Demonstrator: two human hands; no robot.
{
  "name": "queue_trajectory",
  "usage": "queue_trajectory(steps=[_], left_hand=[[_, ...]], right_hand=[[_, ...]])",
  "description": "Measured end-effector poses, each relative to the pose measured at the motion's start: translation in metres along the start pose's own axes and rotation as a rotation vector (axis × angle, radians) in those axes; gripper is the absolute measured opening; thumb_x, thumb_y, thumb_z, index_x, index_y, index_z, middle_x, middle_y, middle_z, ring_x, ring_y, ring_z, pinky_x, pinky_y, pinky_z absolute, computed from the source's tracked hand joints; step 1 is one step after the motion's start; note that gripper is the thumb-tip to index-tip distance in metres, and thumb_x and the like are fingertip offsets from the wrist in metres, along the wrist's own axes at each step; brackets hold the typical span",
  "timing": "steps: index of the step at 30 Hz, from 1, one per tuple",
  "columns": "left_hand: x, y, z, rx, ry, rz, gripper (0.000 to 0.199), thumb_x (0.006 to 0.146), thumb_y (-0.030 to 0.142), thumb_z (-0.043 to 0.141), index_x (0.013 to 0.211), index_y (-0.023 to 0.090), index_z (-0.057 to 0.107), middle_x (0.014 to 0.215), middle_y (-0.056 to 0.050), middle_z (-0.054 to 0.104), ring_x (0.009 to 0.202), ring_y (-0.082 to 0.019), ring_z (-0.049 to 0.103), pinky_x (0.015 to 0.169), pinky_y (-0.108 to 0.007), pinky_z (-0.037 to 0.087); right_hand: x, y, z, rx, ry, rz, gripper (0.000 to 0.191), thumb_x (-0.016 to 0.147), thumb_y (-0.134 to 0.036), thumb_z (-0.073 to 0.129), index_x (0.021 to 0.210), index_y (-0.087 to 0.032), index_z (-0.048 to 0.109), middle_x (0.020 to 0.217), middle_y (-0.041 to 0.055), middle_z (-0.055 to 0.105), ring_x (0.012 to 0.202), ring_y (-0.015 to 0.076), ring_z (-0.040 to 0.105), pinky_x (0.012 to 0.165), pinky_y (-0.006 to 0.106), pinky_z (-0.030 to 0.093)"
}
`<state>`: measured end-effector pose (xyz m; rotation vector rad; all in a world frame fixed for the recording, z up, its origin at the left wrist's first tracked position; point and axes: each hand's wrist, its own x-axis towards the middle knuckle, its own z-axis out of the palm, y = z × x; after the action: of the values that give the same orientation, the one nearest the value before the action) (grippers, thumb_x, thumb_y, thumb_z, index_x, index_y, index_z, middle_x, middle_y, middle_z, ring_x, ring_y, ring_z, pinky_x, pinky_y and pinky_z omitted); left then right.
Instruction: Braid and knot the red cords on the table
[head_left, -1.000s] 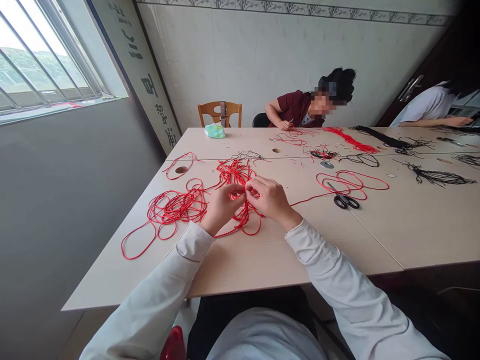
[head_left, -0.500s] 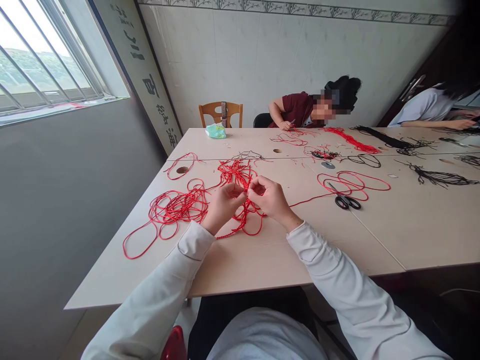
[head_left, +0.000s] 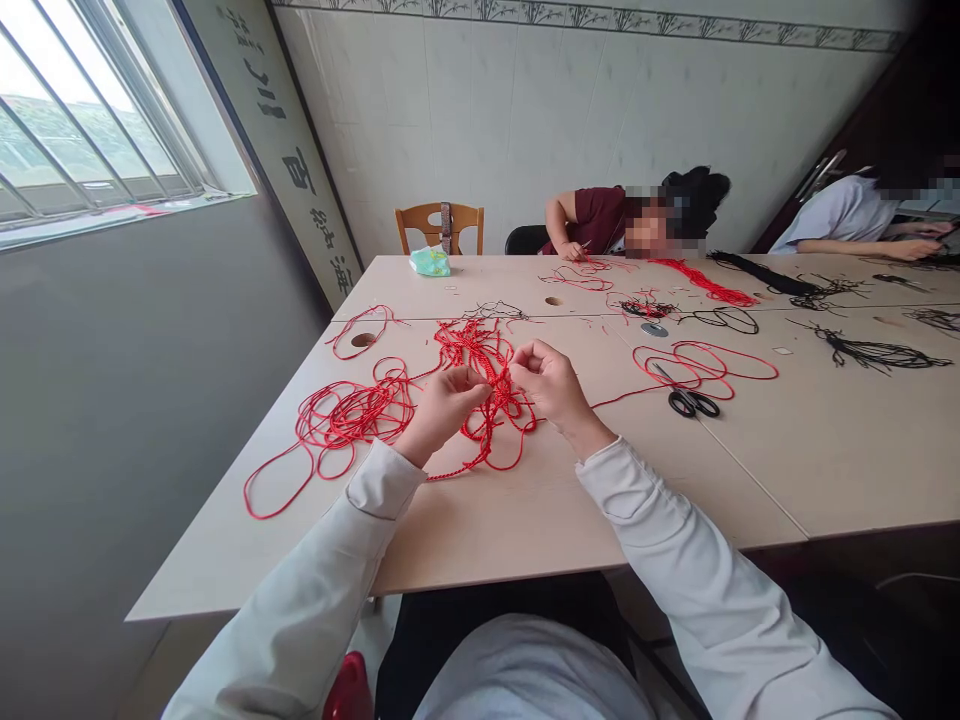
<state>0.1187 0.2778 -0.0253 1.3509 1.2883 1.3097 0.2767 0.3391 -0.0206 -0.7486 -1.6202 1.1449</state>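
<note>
My left hand (head_left: 448, 408) is closed in a pinch on red cord, at the left edge of a knotted red cord bundle (head_left: 501, 392). To the right of it, my right hand (head_left: 551, 385) pinches a thin strand of red cord just above the bundle. The two sets of fingertips are a little apart. Braided red cords (head_left: 466, 342) spread over the table behind my hands. A loose coil of red cord (head_left: 352, 412) lies to the left of my left hand. The exact spot each hand grips is partly hidden by the fingers.
Black-handled scissors (head_left: 694, 402) lie on the table (head_left: 600, 500) at right, beside a looped red cord (head_left: 750, 365). Black cord bundles (head_left: 889, 352) lie farther right. Across the table sits a person in a dark red shirt (head_left: 600, 215); another person (head_left: 847, 210) is at far right.
My right hand has moved slightly up and to the right, away from my left hand, opening a gap between the fingertips. The knotted bundle between them shows more.
</note>
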Motion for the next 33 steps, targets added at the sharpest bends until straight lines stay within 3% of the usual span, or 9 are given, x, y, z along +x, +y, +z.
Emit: queue_trajectory(steps=[3,5,10,13,19,26,33], left_hand=[[-0.001,0.002,0.000,0.114,0.014,0.038,0.012,0.073,0.025,0.063,0.070,0.014,0.060,0.057,0.003,0.050,0.049,-0.006,0.035,0.046,-0.021,0.025],[-0.002,0.002,-0.001,0.122,0.010,0.038,0.012,0.073,0.025,0.063,0.069,0.014,0.061,0.058,0.003,0.052,0.050,-0.006,0.037,0.047,-0.021,0.027],[0.000,0.000,-0.003,-0.117,-0.126,-0.124,0.019,0.067,0.029,0.073,0.069,0.014,0.062,0.064,0.001,0.056,0.058,-0.008,0.048,0.056,-0.022,0.038],[0.000,-0.001,-0.003,-0.239,-0.159,-0.171,0.024,0.065,0.032,0.078,0.076,0.014,0.067,0.071,-0.001,0.060,0.063,-0.009,0.052,0.064,-0.024,0.043],[0.002,-0.007,-0.002,-0.164,-0.091,-0.066,0.027,0.070,0.038,0.076,0.079,0.013,0.071,0.067,-0.001,0.060,0.059,-0.008,0.047,0.057,-0.023,0.037],[0.003,-0.009,0.001,-0.181,0.026,-0.003,0.031,0.071,0.039,0.074,0.087,0.014,0.068,0.074,-0.003,0.064,0.065,-0.011,0.055,0.061,-0.024,0.042],[0.001,-0.005,0.003,0.215,0.161,0.256,0.011,0.077,0.027,0.065,0.078,0.016,0.066,0.073,-0.002,0.065,0.068,-0.012,0.055,0.063,-0.024,0.043]], right_hand=[[0.000,-0.005,-0.005,0.145,-0.124,0.170,0.014,0.065,-0.020,0.060,0.077,-0.020,0.051,0.061,-0.0067,0.048,0.052,0.0074,0.039,0.051,0.022,0.031],[0.000,-0.007,-0.007,0.162,-0.149,0.196,0.014,0.066,-0.019,0.059,0.076,-0.020,0.050,0.061,-0.0069,0.047,0.052,0.0074,0.038,0.051,0.022,0.031],[-0.001,-0.001,-0.004,-0.151,-0.040,-0.100,0.013,0.072,-0.024,0.062,0.079,-0.020,0.052,0.073,-0.0026,0.056,0.062,0.0104,0.049,0.060,0.025,0.041],[-0.002,0.002,-0.002,-0.278,-0.061,-0.184,0.011,0.076,-0.025,0.061,0.082,-0.021,0.053,0.078,-0.0012,0.059,0.063,0.0111,0.052,0.061,0.025,0.043],[-0.006,-0.001,0.000,-0.388,-0.045,-0.280,0.007,0.080,-0.023,0.058,0.084,-0.021,0.053,0.078,-0.0014,0.061,0.061,0.0105,0.054,0.061,0.025,0.046],[-0.007,0.003,0.006,-0.486,-0.038,-0.405,0.009,0.079,-0.015,0.054,0.085,-0.021,0.055,0.080,0.0006,0.062,0.066,0.0124,0.057,0.065,0.026,0.048],[-0.007,0.002,0.005,-0.641,-0.044,-0.431,0.009,0.082,-0.018,0.055,0.079,-0.020,0.063,0.078,0.0026,0.064,0.066,0.0139,0.057,0.065,0.027,0.045]])
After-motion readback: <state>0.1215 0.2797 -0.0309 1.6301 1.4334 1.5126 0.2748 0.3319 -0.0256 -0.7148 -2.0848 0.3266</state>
